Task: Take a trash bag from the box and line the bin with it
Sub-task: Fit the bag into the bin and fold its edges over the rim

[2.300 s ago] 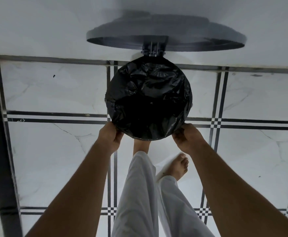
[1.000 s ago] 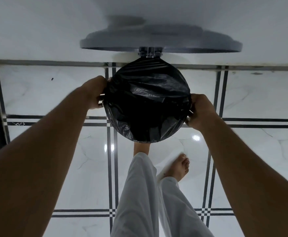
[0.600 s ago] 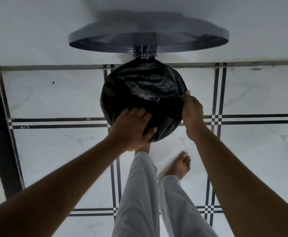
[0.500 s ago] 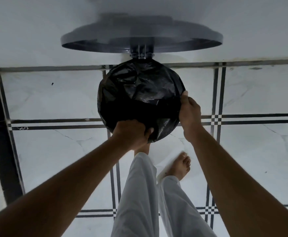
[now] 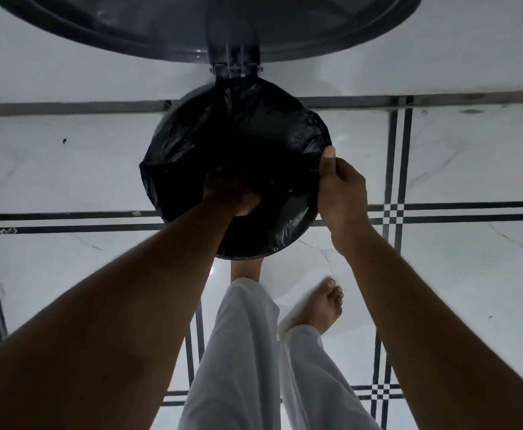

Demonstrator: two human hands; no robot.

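Black trash bag (image 5: 254, 131) lines bin (image 5: 188, 97); no writing.

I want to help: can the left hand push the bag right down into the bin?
Probably yes. The left hand is inside the bag, the lid is up, and nothing blocks it.

The black trash bag (image 5: 254, 131) lines the round bin (image 5: 179, 97), crinkled and glossy, its edge folded over the rim. The left hand (image 5: 232, 193) reaches down inside it, while the right hand (image 5: 341, 187) pinches its rim edge at the right side.
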